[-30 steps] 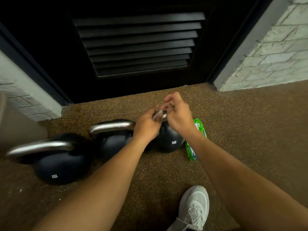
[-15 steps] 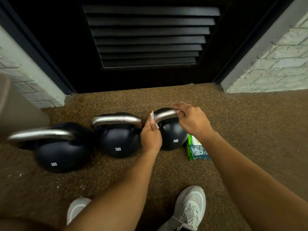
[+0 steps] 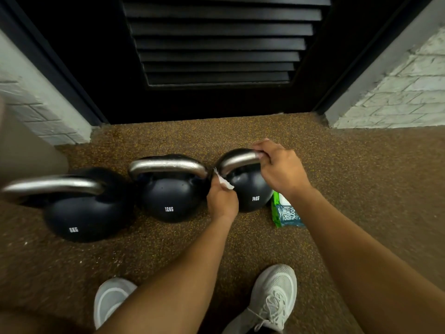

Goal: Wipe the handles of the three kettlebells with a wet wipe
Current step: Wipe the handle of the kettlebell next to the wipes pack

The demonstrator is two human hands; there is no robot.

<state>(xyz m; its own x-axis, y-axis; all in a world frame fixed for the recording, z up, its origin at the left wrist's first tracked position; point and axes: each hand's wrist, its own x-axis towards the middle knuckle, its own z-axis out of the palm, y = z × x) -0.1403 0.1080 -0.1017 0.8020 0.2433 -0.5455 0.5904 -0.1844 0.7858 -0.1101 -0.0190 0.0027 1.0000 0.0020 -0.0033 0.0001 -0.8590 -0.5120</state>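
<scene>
Fingers (image 3: 258, 150) grip 14KG handle (image 3: 237, 160); left hand (image 3: 222, 201) pinches wipe (image 3: 222, 180).

kettlebells (image 3: 168, 201): black, silver handles | wet wipe (image 3: 224, 182): white | wipe pack (image 3: 285, 212): green and teal | floor (image 3: 361, 189): brown, yellow-speckled | shoes (image 3: 274, 297): white

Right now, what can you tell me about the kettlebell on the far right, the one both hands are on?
The 14KG kettlebell has a round, matte black body with white lettering and a bare, brushed-metal loop handle. It stands upright on the speckled floor, last in a row of three. The right hand grips the handle's right end; the left hand holds a white wipe against its left end. A green wipe pack lies beside its base.
</scene>
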